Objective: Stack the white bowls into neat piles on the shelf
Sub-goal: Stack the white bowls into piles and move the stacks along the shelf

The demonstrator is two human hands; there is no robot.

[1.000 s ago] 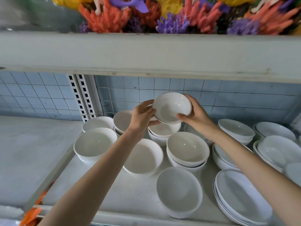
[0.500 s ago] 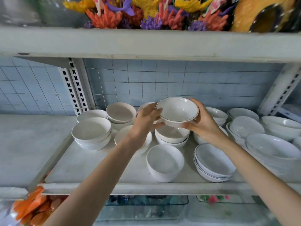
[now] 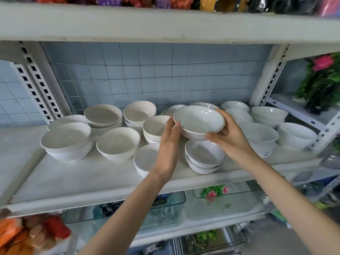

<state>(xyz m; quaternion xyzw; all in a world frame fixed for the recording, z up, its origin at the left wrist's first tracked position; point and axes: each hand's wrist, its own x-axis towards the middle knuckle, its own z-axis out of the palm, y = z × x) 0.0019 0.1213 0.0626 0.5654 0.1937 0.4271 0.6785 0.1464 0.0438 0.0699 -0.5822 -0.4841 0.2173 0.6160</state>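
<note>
I hold a white bowl (image 3: 198, 119) with a thin dark rim line level between both hands. My left hand (image 3: 168, 146) grips its left side with the thumb at the rim. My right hand (image 3: 230, 138) grips its right side, thumb on the front rim. The bowl hangs just above a short stack of matching shallow bowls (image 3: 204, 159) near the front of the white shelf (image 3: 77, 183). Several other white bowls stand around it, singly and in low piles: a deep bowl (image 3: 117, 143), a pile at the left (image 3: 66, 142) and piles at the right (image 3: 261, 138).
The upper shelf board (image 3: 165, 23) runs close overhead. Slotted uprights stand at the left (image 3: 39, 87) and right (image 3: 270, 74). A blue tiled wall closes the back. Artificial plants (image 3: 320, 83) sit to the right. Glass tanks (image 3: 165, 210) lie on the shelf below.
Both hands have carried the bowl to the right and lower, from above the rear middle pile to just over the shallow front stack. The view has pulled back.
</note>
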